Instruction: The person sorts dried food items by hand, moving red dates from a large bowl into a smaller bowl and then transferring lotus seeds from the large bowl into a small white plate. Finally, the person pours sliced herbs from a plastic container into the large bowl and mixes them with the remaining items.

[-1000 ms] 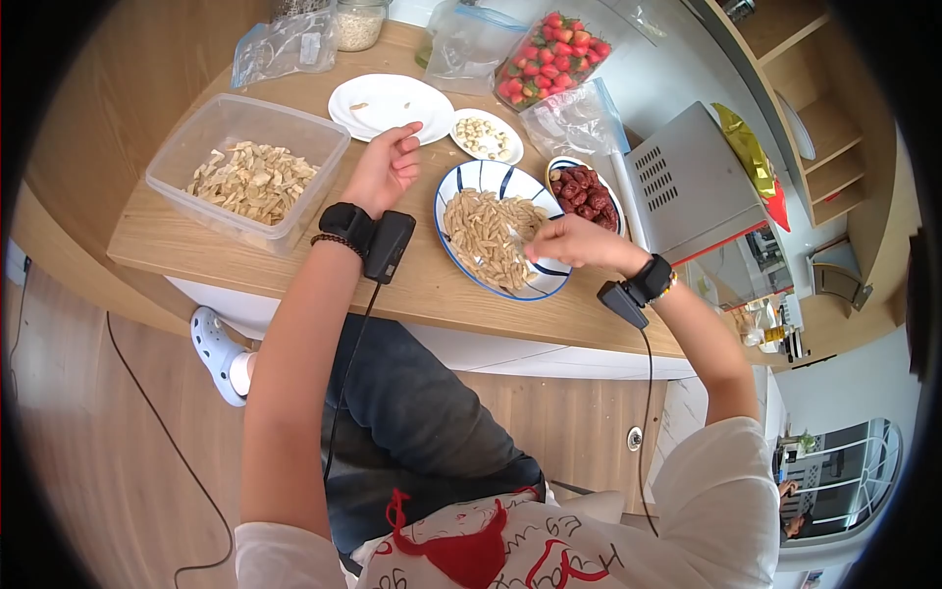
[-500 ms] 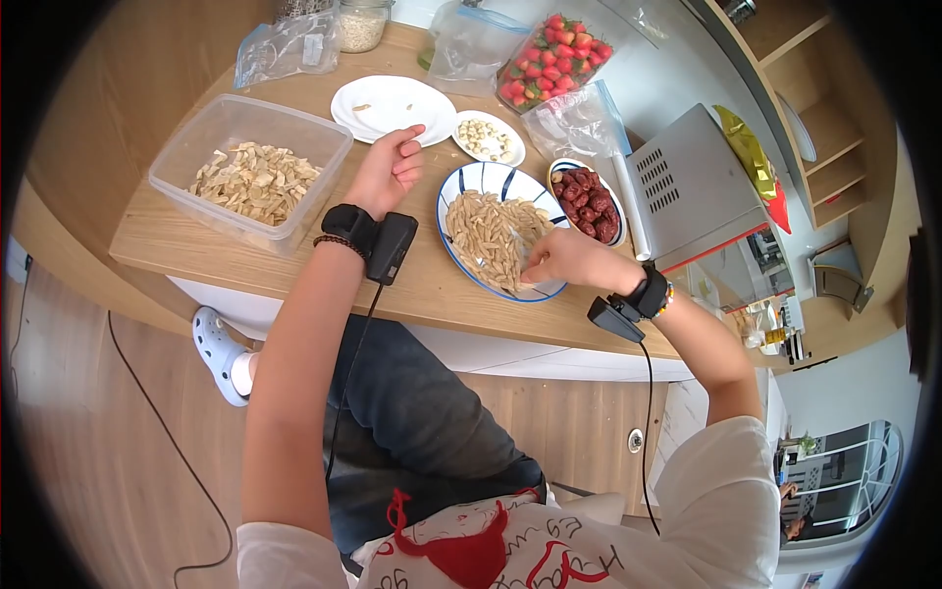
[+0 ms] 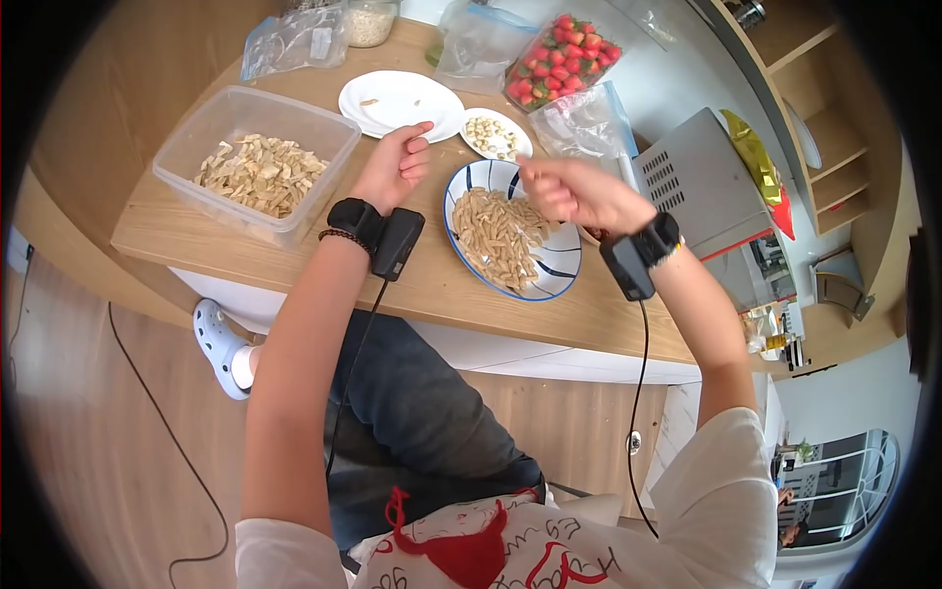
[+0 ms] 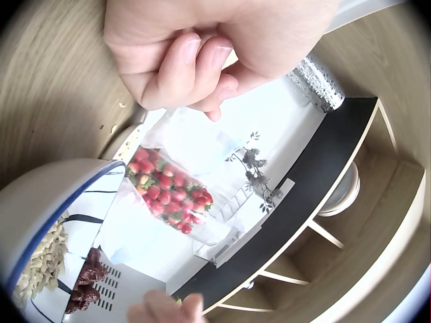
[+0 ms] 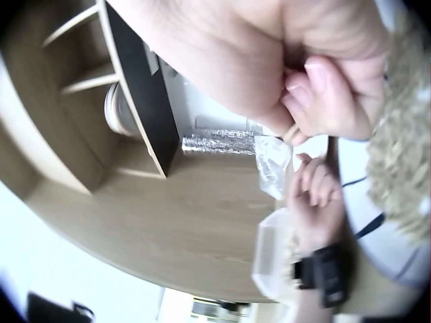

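My right hand (image 3: 584, 191) is raised over the far right edge of a blue-rimmed bowl (image 3: 561, 263) of tan, elongated dried pieces (image 3: 496, 236). Its thumb and index finger pinch a small tan dried piece (image 5: 291, 132), which the right wrist view shows at the fingertips. My left hand (image 3: 397, 169) hovers palm up between a clear plastic tub (image 3: 339, 147) and the bowl, its fingers loosely curled with nothing seen in them. Its fingertips overlap the near rim of a white plate (image 3: 397, 110) bearing a couple of small brown bits.
Pale dried slices (image 3: 260, 175) half cover the tub's floor. Beyond the bowl sits a small dish of pale round seeds (image 3: 491, 134). Red dates (image 4: 87, 279) lie right of the bowl, mostly behind my right hand in the head view. Strawberries (image 3: 564, 61), plastic bags (image 3: 589, 123) and a silver appliance (image 3: 677, 167) line the back.
My right hand has lifted out of the bowl's right side, up and away, with its fingertips together. The left hand has kept its place and pose.
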`<state>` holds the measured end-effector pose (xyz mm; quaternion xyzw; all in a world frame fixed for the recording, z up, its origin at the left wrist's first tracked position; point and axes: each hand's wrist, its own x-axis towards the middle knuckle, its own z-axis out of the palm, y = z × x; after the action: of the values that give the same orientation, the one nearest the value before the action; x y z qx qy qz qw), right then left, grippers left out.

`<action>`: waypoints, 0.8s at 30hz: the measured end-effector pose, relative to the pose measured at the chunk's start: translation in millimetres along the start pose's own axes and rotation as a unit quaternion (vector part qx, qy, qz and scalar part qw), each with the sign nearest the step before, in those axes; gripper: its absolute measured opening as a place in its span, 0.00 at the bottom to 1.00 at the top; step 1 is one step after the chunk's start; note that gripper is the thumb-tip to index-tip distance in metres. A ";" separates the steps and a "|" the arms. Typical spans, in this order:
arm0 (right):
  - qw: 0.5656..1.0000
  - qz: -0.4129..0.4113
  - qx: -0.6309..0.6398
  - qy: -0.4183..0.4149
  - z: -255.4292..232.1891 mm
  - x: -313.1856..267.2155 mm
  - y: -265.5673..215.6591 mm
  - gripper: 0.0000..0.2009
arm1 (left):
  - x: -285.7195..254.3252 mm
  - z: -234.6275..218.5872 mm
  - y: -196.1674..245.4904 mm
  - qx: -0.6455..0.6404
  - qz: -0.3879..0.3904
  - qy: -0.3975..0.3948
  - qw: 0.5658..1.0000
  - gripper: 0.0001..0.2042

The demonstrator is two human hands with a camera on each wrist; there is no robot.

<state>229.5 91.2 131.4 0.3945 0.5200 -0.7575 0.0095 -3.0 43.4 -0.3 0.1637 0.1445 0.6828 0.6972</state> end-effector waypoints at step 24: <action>0.972 -0.176 -0.053 -0.144 109.4 86.5 -86.6 0.28 | -4.7 5.7 1.7 0.004 -0.006 0.021 1.000 0.06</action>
<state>68.9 78.2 162.6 0.1827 0.6139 -0.7674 -0.0284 -2.3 38.5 5.4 0.1512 0.1625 0.6815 0.6973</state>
